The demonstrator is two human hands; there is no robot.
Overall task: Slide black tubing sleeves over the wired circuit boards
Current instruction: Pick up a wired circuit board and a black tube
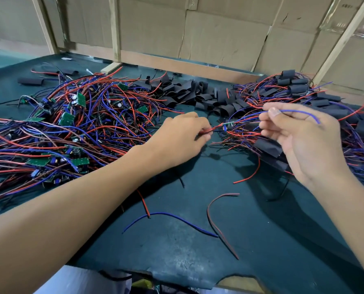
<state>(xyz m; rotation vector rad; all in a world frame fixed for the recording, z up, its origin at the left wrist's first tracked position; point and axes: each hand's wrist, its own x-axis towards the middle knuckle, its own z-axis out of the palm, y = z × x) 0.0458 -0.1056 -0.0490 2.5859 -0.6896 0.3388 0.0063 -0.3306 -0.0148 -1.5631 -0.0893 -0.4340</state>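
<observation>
Hands hold one board [227, 124] stretched between them above the mat [261, 240]: the left hand [183, 136] pinches its red wires [208, 130], the right hand [304, 141] pinches a blue wire [300, 113], its other fingers loose. That likely straightens the leads so a sleeve can slide on. No sleeve is on it yet; loose sleeves [200, 94] lie beyond. Bare boards [70, 122] are heaped left, sleeved ones [293, 85] right, and tangled wires crowd close.

A single head-worn camera looks forward and down, close over the worktable [261, 219] (no second view).
</observation>
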